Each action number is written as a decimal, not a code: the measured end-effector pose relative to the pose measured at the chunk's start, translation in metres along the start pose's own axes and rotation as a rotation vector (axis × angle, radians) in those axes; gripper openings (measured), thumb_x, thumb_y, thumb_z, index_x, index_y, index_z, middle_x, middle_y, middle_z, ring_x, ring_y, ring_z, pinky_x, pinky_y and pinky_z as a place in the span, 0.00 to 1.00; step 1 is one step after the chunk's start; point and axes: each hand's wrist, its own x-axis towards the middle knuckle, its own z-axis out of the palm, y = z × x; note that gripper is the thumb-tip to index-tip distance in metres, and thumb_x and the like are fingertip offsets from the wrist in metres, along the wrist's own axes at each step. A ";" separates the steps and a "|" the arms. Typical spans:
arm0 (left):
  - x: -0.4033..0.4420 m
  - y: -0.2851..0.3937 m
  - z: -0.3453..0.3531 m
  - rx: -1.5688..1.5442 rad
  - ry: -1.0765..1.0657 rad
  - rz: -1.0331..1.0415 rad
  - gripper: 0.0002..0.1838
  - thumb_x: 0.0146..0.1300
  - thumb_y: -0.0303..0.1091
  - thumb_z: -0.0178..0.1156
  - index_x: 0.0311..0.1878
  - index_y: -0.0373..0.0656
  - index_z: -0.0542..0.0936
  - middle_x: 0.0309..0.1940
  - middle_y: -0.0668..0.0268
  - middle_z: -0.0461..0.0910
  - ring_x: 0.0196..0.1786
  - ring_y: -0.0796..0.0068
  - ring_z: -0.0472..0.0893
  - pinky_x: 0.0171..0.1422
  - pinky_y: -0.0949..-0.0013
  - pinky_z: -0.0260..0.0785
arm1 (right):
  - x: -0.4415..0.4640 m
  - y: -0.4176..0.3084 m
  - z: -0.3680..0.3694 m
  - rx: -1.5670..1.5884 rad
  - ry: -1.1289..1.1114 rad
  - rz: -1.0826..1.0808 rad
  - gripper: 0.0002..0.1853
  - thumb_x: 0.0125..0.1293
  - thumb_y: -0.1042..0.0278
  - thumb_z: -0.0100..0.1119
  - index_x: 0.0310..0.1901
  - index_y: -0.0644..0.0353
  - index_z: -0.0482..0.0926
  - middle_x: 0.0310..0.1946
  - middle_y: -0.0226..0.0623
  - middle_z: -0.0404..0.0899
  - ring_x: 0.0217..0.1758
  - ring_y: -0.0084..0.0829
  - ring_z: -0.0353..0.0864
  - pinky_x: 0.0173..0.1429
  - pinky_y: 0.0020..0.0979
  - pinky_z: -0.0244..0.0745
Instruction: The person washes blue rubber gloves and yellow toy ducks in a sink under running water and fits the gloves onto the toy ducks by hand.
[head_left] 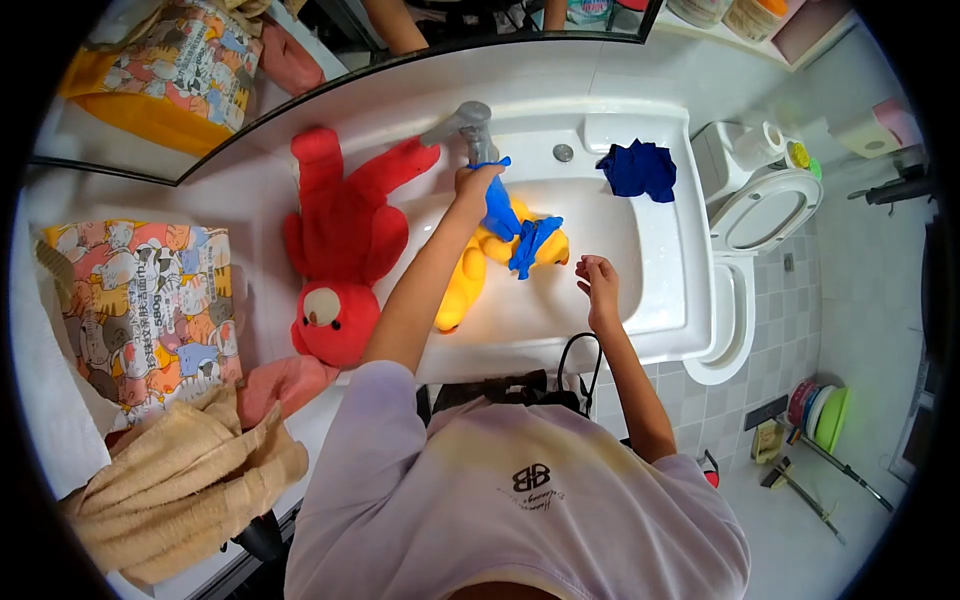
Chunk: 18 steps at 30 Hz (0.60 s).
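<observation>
My left hand (475, 187) is closed on a bright blue cloth (497, 205), close below the faucet (473, 118). The cloth hangs down over a yellow plush toy (462, 285) lying in the white sink basin (600, 305). Another piece of blue fabric (537, 243) is wrapped around the toy near its head. To the right of the toy, my right hand (598, 280) hovers over the basin, its fingers curled and nothing visible between them. A red teddy bear (345, 235) lies at the sink's left side.
A dark blue cloth (638, 171) lies on the sink's back right corner. At the left are a cat-patterned pack (150, 310) and beige towels (190, 480). A toilet (765, 215) stands at the right, with basins (825, 418) and brushes beyond it.
</observation>
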 end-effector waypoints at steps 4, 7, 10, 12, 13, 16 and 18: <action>0.003 -0.003 -0.002 -0.013 -0.037 0.001 0.18 0.35 0.33 0.65 0.31 0.36 0.74 0.28 0.61 0.73 0.31 0.69 0.73 0.36 0.68 0.66 | -0.005 0.007 -0.004 -0.039 -0.020 0.042 0.10 0.60 0.59 0.47 0.35 0.56 0.72 0.30 0.28 0.73 0.35 0.20 0.71 0.39 0.24 0.65; 0.002 -0.001 -0.001 0.029 -0.021 0.008 0.17 0.34 0.34 0.65 0.30 0.37 0.75 0.27 0.61 0.73 0.31 0.70 0.73 0.34 0.69 0.66 | -0.008 0.006 -0.006 -0.061 -0.042 0.076 0.10 0.60 0.58 0.47 0.36 0.54 0.71 0.32 0.28 0.72 0.36 0.20 0.70 0.41 0.25 0.65; -0.001 -0.002 -0.003 0.069 -0.039 0.057 0.18 0.34 0.37 0.65 0.28 0.36 0.75 0.26 0.61 0.74 0.30 0.69 0.73 0.34 0.68 0.66 | -0.011 -0.002 -0.007 -0.077 -0.045 0.064 0.11 0.60 0.57 0.47 0.37 0.54 0.71 0.33 0.28 0.72 0.37 0.20 0.70 0.41 0.25 0.65; -0.003 -0.004 -0.006 0.117 -0.037 0.086 0.18 0.35 0.39 0.65 0.28 0.36 0.75 0.25 0.61 0.74 0.29 0.69 0.73 0.34 0.68 0.65 | -0.012 -0.009 -0.006 -0.091 -0.121 0.017 0.11 0.60 0.57 0.47 0.36 0.54 0.71 0.33 0.28 0.72 0.38 0.21 0.70 0.41 0.25 0.65; 0.001 -0.005 -0.006 0.173 -0.031 0.112 0.20 0.35 0.41 0.64 0.27 0.35 0.75 0.25 0.61 0.74 0.29 0.69 0.73 0.34 0.68 0.65 | -0.010 -0.009 -0.007 -0.110 -0.138 0.018 0.11 0.60 0.56 0.47 0.36 0.54 0.71 0.32 0.28 0.72 0.38 0.21 0.70 0.42 0.25 0.65; 0.015 -0.015 -0.010 0.205 -0.059 0.162 0.21 0.36 0.45 0.63 0.27 0.35 0.75 0.24 0.60 0.75 0.28 0.67 0.74 0.34 0.67 0.65 | -0.011 -0.010 -0.010 -0.214 -0.201 0.005 0.12 0.60 0.56 0.47 0.36 0.55 0.71 0.33 0.28 0.73 0.38 0.21 0.71 0.42 0.26 0.65; 0.002 -0.009 -0.014 0.253 -0.093 0.170 0.20 0.36 0.46 0.62 0.26 0.36 0.76 0.23 0.60 0.75 0.28 0.67 0.75 0.33 0.67 0.65 | -0.015 -0.010 -0.015 -0.238 -0.212 -0.013 0.13 0.59 0.55 0.47 0.37 0.56 0.71 0.33 0.29 0.73 0.38 0.22 0.72 0.42 0.27 0.65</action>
